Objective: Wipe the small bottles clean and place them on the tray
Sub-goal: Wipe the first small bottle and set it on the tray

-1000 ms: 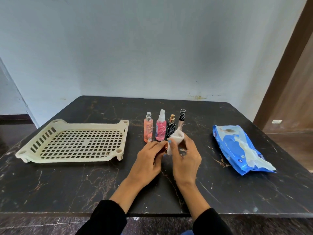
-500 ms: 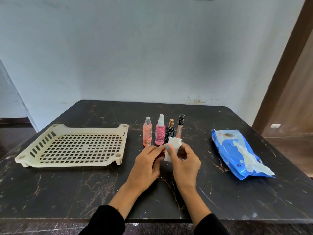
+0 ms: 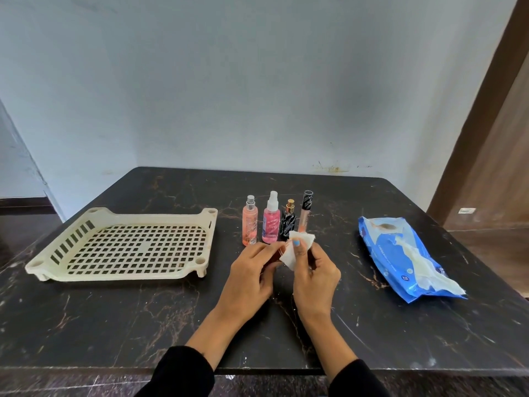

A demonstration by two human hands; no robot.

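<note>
Above the table's middle, my left hand [image 3: 252, 272] grips a small reddish-brown bottle [image 3: 277, 255], mostly hidden by fingers and cloth. My right hand [image 3: 313, 270] pinches a white wipe [image 3: 292, 252] and presses it against that bottle. Behind the hands stand an orange spray bottle [image 3: 250, 222], a pink spray bottle [image 3: 270, 220], a small black bottle with a gold cap [image 3: 288, 222] and a thin beige tube with a black cap [image 3: 305, 212]. To the left lies the cream slotted tray [image 3: 43, 265], with nothing in it.
A blue pack of wet wipes [image 3: 400, 253] lies on the right of the dark marble table [image 3: 114, 325], one wipe hanging out of it. A pale wall stands behind the table. A wooden door frame [image 3: 486, 110] rises at the far right.
The hands stay together over the bottle; the wipe has shifted slightly in my right fingers as they rub. The camera has tilted a little, so everything sits lower in view.
</note>
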